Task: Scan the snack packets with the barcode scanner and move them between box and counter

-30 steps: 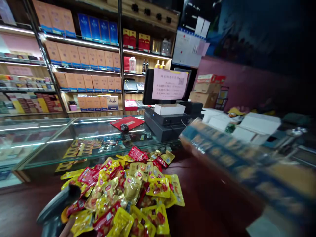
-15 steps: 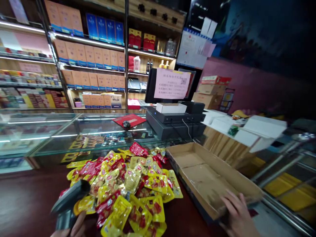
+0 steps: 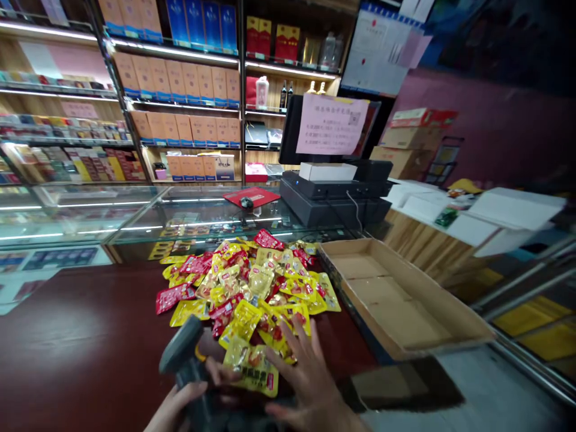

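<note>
1. The left hand [image 3: 173, 408] is clenched around the grip of a black handheld scanner [image 3: 186, 354], with the scanner's head tilted up toward the pile.
2. The right hand [image 3: 310, 387] has its fingers [image 3: 299, 342] spread wide, right beside a yellow packet [image 3: 251, 371] at the near edge of the pile. The hand seems to touch the packet, but I cannot tell whether it is gripping it.
3. The heap of yellow and red food packets [image 3: 243, 282] lies on a dark red counter [image 3: 76, 324], with a glass display case [image 3: 135, 222] behind it and a cardboard tray [image 3: 396, 294] just to its right.
4. The packet's glossy skin could be a problem: if the fingers are not pinching it firmly, it could slip and drop back into the heap.
5. Glare from the bright shop lights on that shiny, creased surface could make any printing on it hard for the scanner to read.
6. The heap is loose, so a knock from a wrist or the scanner could send packets sliding across the counter or against the tray's low wall.
</note>
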Demonstrator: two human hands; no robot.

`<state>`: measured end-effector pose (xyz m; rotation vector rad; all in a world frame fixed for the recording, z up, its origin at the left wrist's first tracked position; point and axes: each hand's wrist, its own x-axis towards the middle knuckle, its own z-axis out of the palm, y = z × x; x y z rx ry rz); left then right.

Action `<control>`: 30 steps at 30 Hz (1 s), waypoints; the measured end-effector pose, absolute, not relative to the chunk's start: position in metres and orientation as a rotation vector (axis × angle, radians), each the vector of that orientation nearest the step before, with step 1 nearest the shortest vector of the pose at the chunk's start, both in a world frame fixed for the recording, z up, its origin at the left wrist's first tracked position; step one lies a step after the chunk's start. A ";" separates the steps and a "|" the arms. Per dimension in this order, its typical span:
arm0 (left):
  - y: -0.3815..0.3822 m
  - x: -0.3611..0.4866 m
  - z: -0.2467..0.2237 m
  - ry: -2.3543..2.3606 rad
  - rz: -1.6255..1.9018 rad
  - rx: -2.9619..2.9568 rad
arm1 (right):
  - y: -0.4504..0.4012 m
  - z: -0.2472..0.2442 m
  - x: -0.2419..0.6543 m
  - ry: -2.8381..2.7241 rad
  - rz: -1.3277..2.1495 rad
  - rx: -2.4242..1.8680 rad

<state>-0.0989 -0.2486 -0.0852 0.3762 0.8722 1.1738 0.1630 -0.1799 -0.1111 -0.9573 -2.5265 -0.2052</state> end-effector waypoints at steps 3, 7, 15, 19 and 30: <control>-0.239 -0.090 -0.088 1.026 1.184 0.540 | -0.152 -0.111 0.124 -2.594 0.042 -1.016; -0.207 -0.090 -0.102 1.214 1.222 0.851 | -0.114 -0.113 0.110 -2.631 0.142 -0.988; -0.146 -0.112 -0.096 1.108 1.247 0.638 | -0.080 -0.111 0.082 -2.545 0.146 -1.060; -0.160 -0.108 -0.098 1.078 1.251 0.514 | -0.096 -0.115 0.099 -2.583 0.185 -0.989; -0.178 -0.108 -0.105 1.150 1.291 0.598 | -0.122 -0.020 0.106 -2.337 0.166 -0.865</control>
